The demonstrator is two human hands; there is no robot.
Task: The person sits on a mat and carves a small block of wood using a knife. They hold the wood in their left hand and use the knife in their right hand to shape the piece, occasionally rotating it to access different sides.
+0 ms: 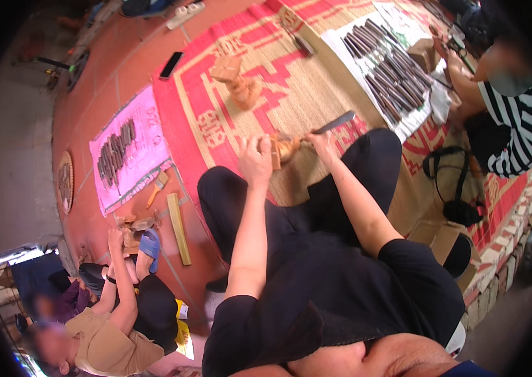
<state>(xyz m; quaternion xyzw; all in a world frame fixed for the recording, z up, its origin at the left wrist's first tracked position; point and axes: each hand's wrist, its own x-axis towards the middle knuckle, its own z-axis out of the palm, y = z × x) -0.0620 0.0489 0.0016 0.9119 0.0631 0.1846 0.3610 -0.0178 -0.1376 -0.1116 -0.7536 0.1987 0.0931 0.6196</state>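
Observation:
My left hand (pixel 256 162) is closed around the block-like end of a small wood carving (pixel 287 148), just in front of my crossed legs. My right hand (pixel 323 148) is shut on a knife (pixel 336 123) at the carving's right side. Its dark, broad blade points up and to the right, away from the carving. The handle is mostly hidden by my fingers. Farther off on the mat, a second wood carving (pixel 242 90) with a squared block at one end stands apart from both hands.
A red and straw-coloured mat (pixel 228 141) lies beneath. Chisels (pixel 398 81) cover a white cloth at right, beside a person in stripes (pixel 511 125). At left are a pink cloth (pixel 156 129) with tools, a phone (pixel 171 65), a brush (pixel 159 187), a wooden strip (pixel 178 229) and another person (pixel 115 333).

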